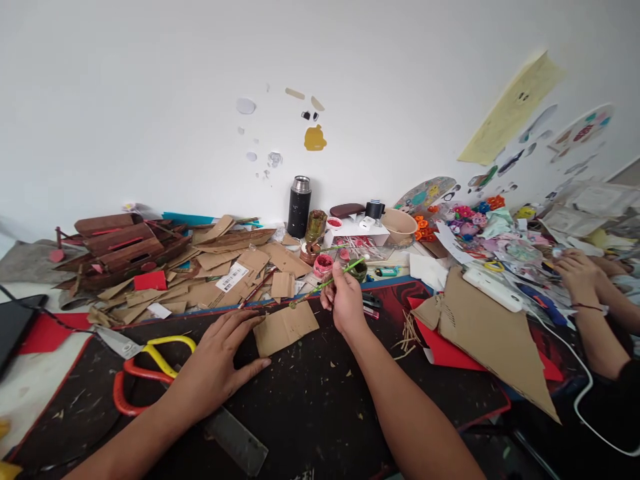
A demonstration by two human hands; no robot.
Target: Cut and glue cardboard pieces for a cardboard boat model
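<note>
My left hand lies flat and open on the black mat, its fingertips next to a small rectangle of brown cardboard. My right hand is closed in a pinch on a thin green stick that slants from the cardboard's upper edge up towards a small dark green paint pot. A pink paint pot stands just behind the stick.
Yellow- and orange-handled scissors and a metal ruler lie by my left arm. Cardboard scraps and a brown model boat crowd the back left. A black flask stands at the wall. Another person's hands work at the right.
</note>
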